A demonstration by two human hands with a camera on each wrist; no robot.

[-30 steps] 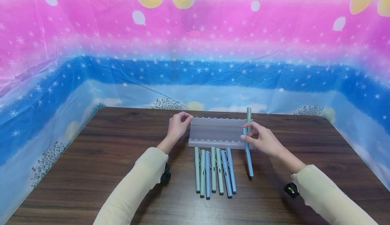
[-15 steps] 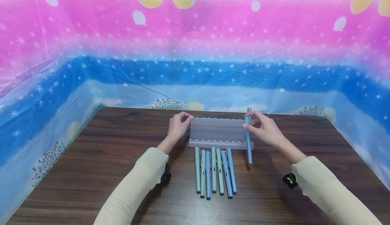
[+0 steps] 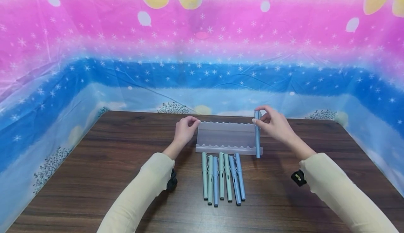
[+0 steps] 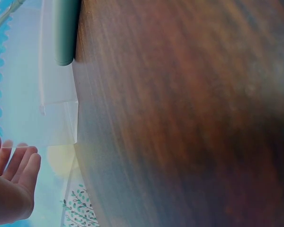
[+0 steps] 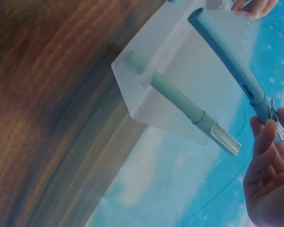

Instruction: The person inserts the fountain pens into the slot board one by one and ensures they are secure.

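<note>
My left hand (image 3: 184, 130) pinches the upper left corner of a frosted clear pen rack (image 3: 225, 135) with notched edges; in the left wrist view its fingers (image 4: 26, 172) lie at the sheet's edge. Thumb and fingers of my right hand (image 3: 275, 126) hold a blue pen (image 3: 257, 140) by its clipped cap. That pen hangs over the rack's right end, its barrel pointing down toward the front ledge. Below it in the right wrist view, a green pen (image 5: 177, 97) lies in the rack near the end; in the head view the blue pen covers it.
In front of the rack several capped pens lie side by side on the dark wood table (image 3: 126, 149), green ones (image 3: 210, 180) and blue ones (image 3: 216, 182). A patterned cloth (image 3: 202, 75) hangs behind the table's far edge.
My right hand has carried the blue pen away from me, up along the rack's right end, so that it now hides the green pen. The left hand stays at the corner.
</note>
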